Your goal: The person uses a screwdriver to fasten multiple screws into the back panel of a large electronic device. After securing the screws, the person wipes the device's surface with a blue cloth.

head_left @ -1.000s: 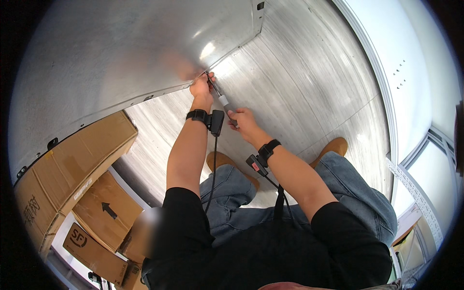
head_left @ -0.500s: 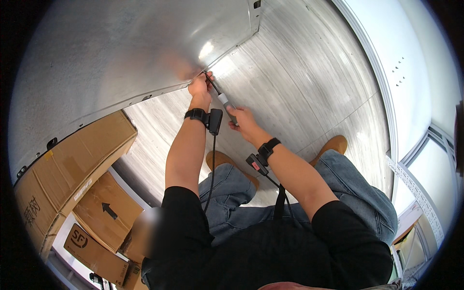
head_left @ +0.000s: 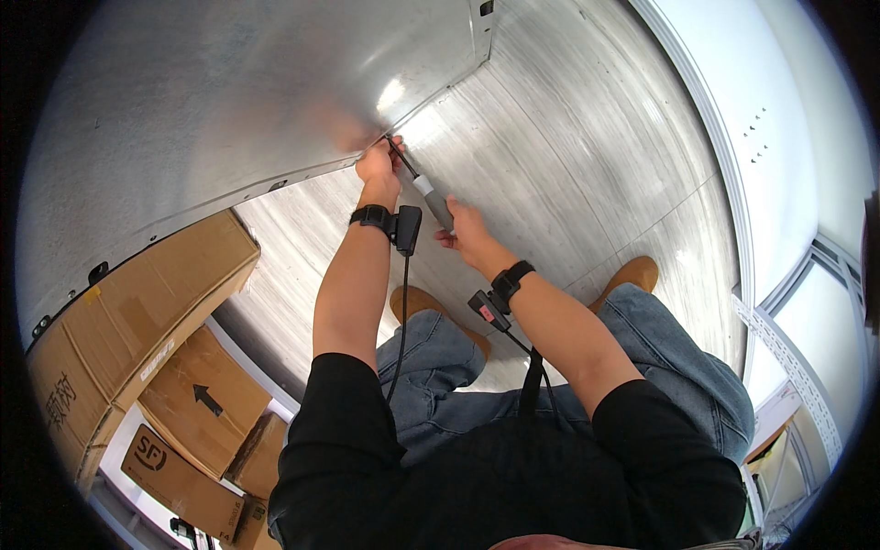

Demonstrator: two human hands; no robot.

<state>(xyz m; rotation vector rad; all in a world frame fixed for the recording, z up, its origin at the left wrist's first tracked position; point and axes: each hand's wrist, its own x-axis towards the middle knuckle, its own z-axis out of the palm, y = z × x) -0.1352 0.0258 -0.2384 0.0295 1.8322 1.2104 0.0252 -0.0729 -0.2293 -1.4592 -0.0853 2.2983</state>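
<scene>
A screwdriver (head_left: 434, 203) with a grey and white handle and a dark shaft slants up to the lower edge of a large grey metal panel (head_left: 229, 101). My right hand (head_left: 467, 231) is closed about the rear end of its handle. At the shaft's tip, my left hand (head_left: 376, 163) is curled beneath the panel's edge, fingers pressed together. What those fingers pinch, perhaps a fastener or the tip itself, is too small and partly hidden to make out. Each wrist wears a black strap with a small cabled box.
Cardboard boxes (head_left: 197, 394) are stacked at the lower left, one long carton (head_left: 165, 302) under the panel's near end. Grey wood-look flooring (head_left: 568, 137) lies between my shoes and the panel. A white curved wall panel (head_left: 779, 119) and a metal frame (head_left: 797, 367) border the right side.
My right hand's fingers have shifted around the screwdriver handle toward its rear end, baring more of the grip. My left hand and the panel stay in place.
</scene>
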